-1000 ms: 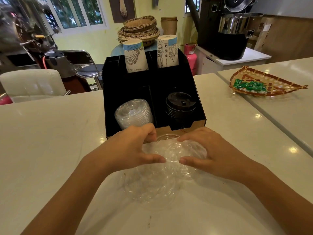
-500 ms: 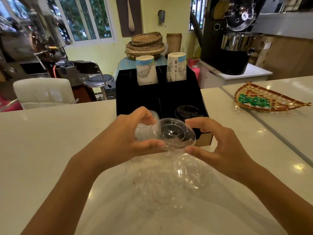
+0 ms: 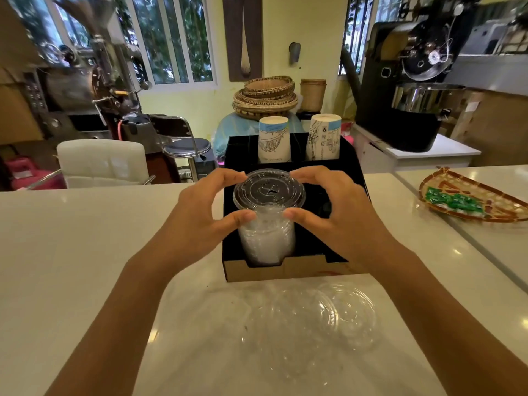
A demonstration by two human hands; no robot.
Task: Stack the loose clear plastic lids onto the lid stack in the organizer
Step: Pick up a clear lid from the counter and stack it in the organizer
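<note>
A clear plastic lid (image 3: 269,190) sits on top of the tall stack of clear lids (image 3: 267,238) in the front left compartment of the black organizer (image 3: 285,274). My left hand (image 3: 200,215) grips the lid's left rim with thumb and fingers. My right hand (image 3: 334,210) grips its right rim the same way. Several loose clear lids (image 3: 328,315) lie overlapped on the white counter in front of the organizer, between my forearms.
Two paper cup stacks (image 3: 274,141) stand in the organizer's back compartments; the black lids on its right are hidden behind my right hand. A woven tray (image 3: 471,195) with a green packet lies at the right. A seam in the counter (image 3: 457,232) runs diagonally on the right.
Both hands lifted one clear lid off the loose pile, carried it forward and up, and now hold it on top of the lid stack in the organizer. The camera tilted up.
</note>
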